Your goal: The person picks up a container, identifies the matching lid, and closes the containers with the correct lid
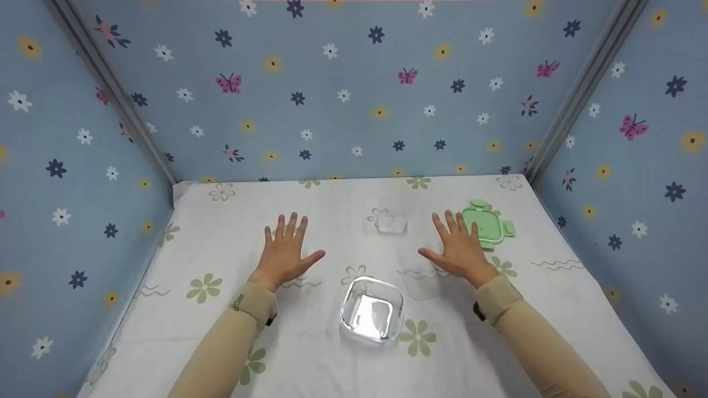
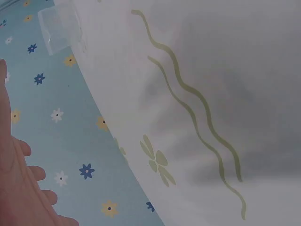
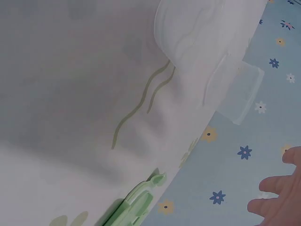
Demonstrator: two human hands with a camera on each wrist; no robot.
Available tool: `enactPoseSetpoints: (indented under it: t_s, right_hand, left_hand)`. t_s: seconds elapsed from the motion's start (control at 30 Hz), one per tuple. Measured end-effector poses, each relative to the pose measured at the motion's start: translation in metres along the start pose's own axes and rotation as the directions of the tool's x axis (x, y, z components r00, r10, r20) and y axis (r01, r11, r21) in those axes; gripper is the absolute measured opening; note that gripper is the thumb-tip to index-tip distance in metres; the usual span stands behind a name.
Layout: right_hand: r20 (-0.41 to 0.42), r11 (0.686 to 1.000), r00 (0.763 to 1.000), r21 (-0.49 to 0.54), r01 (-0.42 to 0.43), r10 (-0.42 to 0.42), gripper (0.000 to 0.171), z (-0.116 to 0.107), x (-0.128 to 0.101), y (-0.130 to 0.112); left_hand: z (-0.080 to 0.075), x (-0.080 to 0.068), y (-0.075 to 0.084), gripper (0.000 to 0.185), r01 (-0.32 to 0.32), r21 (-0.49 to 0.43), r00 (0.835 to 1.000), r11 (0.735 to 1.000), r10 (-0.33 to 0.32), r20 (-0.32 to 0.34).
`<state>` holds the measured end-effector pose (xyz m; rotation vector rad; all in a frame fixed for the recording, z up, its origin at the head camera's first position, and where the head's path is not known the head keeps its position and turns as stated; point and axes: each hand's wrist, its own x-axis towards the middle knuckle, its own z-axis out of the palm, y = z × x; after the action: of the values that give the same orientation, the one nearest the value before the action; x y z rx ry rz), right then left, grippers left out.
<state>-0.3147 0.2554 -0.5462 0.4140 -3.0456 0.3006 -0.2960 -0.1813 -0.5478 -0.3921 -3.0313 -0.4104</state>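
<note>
My left hand [image 1: 285,257] is held out with straight, spread fingers and nothing in it; its edge also shows in the left wrist view. On the other side my right hand [image 1: 460,249] is spread the same way, beside a green lid [image 1: 482,226] with side flaps, which its fingers partly cover in the head view. Between the forearms, nearer me, sits a square clear glass food container [image 1: 371,310] without a lid. Farther back stands a small clear box-like piece [image 1: 391,223]. A faint, thin translucent piece [image 1: 421,287] lies left of the right wrist.
A white cloth with green flowers and wavy lines [image 1: 182,331] covers the table. Blue flowered panels [image 1: 343,66] enclose it at the back and both sides, with grey posts [image 1: 586,83] at the corners.
</note>
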Motion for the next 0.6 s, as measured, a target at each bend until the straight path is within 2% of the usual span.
enactPoseSetpoints:
  t_s: [0.43,0.6]
  right_hand:
    - [-0.031,0.999,0.998,0.012,0.050,-0.049,0.100,0.0030,-0.0025,-0.0017]
    - [-0.029,0.998,0.998,0.031,0.063,-0.062,0.100,0.0030,-0.0029,-0.0032]
  left_hand:
    - [0.0078,-0.0050,0.0030,0.106,0.006,-0.046,0.999,0.999,-0.004,0.054]
    - [0.0089,-0.0057,0.0032,0.103,-0.002,-0.070,0.999,0.998,0.005,0.041]
